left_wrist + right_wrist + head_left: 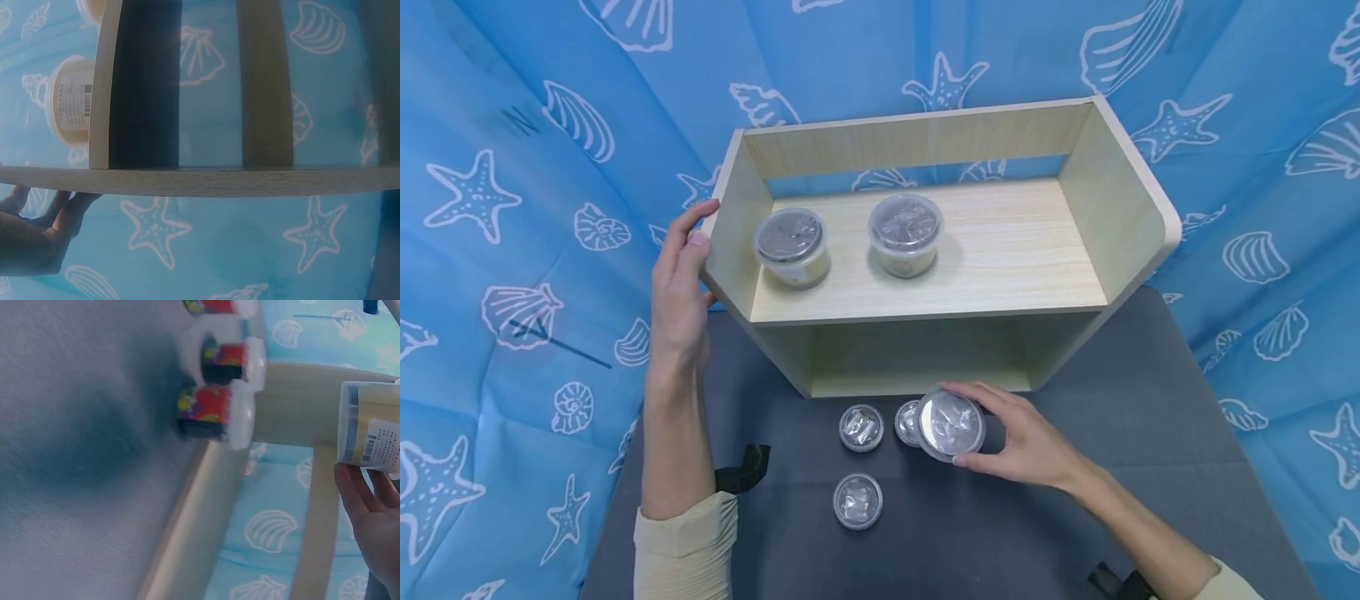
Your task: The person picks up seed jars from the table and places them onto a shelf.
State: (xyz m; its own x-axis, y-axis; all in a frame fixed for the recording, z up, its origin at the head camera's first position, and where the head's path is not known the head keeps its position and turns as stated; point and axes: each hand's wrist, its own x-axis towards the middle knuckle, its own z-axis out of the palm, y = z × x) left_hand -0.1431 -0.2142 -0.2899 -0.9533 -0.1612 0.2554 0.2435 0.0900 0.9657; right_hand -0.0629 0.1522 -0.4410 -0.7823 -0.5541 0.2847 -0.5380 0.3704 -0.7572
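In the head view my right hand (1026, 433) pinches a lidded clear plastic tub (951, 427) between thumb and fingers, above the table in front of the shelf. The right wrist view shows this tub (375, 425) with a white barcode label and pale contents. My left hand (679, 283) rests at the left side panel of the wooden shelf (1000, 250); in the left wrist view its fingers (65, 215) touch the panel's outer face. Two similar tubs stand on the upper board: a left tub (792, 246) and a middle tub (906, 235).
On the dark table lie small lidded jars: one jar (861, 427), a nearer jar (857, 501), and another jar (907, 422) partly hidden by the held tub. In the right wrist view a jar (209, 412) shows a red and black wrap. A blue shell-print curtain (550, 250) hangs behind.
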